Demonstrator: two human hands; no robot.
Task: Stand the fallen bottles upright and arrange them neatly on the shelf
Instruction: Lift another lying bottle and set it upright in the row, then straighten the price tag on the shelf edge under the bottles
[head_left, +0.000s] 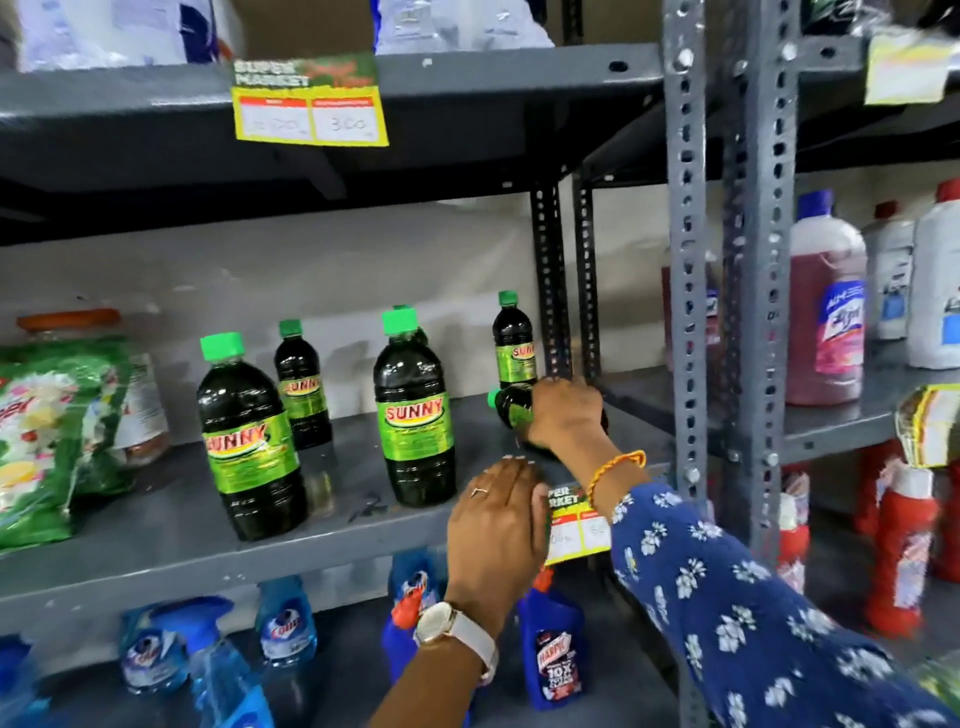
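Observation:
Several dark bottles with green caps and green "SUNNY" labels stand upright on the grey metal shelf (171, 535): a big one at front left (249, 436), a smaller one behind it (303, 384), a big one in the middle (414, 410), a small one at the back right (514, 340). One more dark bottle (511, 405) lies on its side at the right, cap pointing left. My right hand (563, 415) is closed over its body. My left hand (493, 519), fingers flat and together, rests at the shelf's front edge and holds nothing.
A green detergent bag (47, 431) and a jar stand at the shelf's left. Grey perforated posts (685, 291) bound the right side. Pink and white bottles fill the neighbouring shelf. Blue spray bottles (208, 660) and a blue toilet cleaner (558, 649) stand below. A price tag (571, 525) hangs on the edge.

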